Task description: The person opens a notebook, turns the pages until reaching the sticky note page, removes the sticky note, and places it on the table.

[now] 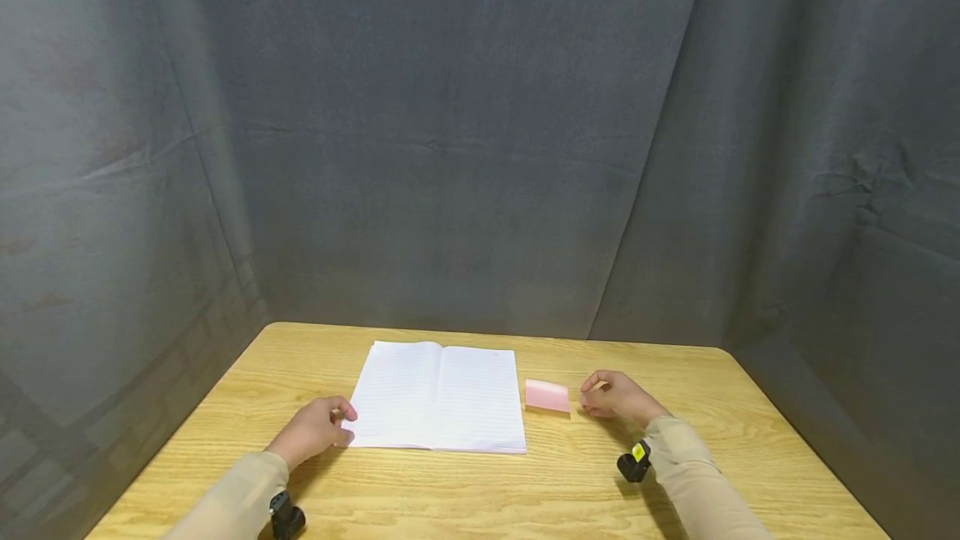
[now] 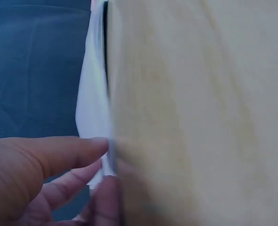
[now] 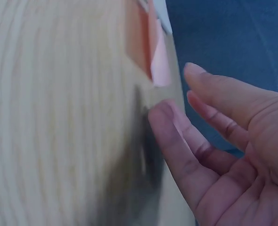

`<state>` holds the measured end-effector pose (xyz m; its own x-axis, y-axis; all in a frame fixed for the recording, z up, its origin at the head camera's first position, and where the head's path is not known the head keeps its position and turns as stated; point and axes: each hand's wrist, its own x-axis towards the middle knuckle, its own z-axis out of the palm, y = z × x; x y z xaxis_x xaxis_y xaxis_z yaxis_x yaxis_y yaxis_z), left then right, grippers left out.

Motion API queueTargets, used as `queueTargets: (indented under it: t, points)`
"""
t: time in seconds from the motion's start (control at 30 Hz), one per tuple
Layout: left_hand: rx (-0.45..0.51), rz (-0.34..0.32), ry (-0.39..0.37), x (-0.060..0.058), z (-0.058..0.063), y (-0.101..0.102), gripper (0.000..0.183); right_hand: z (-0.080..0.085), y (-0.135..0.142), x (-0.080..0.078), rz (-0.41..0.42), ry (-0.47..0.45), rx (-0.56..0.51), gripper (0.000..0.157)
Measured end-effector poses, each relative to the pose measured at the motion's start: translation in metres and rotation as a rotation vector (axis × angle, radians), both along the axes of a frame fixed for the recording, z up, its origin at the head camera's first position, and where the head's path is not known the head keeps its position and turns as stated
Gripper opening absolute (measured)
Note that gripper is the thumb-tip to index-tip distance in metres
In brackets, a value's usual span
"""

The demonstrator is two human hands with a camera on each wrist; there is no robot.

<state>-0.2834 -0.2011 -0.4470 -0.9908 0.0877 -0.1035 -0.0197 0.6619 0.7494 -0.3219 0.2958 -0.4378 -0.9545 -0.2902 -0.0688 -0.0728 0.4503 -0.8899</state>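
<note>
An open lined notebook (image 1: 397,394) lies flat on the table, both white pages up. At its left edge rests my left hand (image 1: 315,427), thumb and fingers slightly bent and apart. The left wrist view shows the thumb tip right at the edge of the pages (image 2: 94,99). To the right of the notebook is a pink sticky note pad (image 1: 547,396), its top sheet curling up at one end in the right wrist view. Just right of the pad, my right hand (image 1: 618,397) holds nothing, its fingers loosely bent and a small gap from the pad.
The light wooden table (image 1: 465,494) has rounded far corners. Grey cloth (image 1: 450,148) hangs behind it and along both sides. Each wrist carries a small black camera, one on the left sleeve (image 1: 232,494) and one on the right sleeve (image 1: 690,473).
</note>
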Motion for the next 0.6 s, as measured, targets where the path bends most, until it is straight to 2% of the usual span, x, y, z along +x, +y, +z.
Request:
queueTargets:
  t: [0.13, 0.27, 0.43, 0.53, 0.6]
  points:
    - [-0.082, -0.051, 0.035, -0.003, 0.013, 0.002, 0.013, 0.014, -0.010, 0.002, -0.040, 0.076, 0.070, 0.023]
    - [-0.245, -0.106, 0.143, -0.013, 0.039, 0.014, 0.018, 0.035, -0.024, -0.001, -0.084, 0.175, 0.135, 0.025]
    - [-0.358, -0.136, 0.315, -0.029, 0.071, 0.047, 0.030, 0.062, -0.056, -0.002, -0.191, 0.377, 0.307, 0.032]
    - [-0.386, -0.132, 0.435, -0.035, 0.081, 0.071, 0.038, 0.071, -0.078, -0.001, -0.220, 0.490, 0.394, 0.044]
    - [-0.402, -0.130, 0.512, -0.039, 0.082, 0.085, 0.044, 0.073, -0.092, -0.001, -0.222, 0.553, 0.442, 0.054]
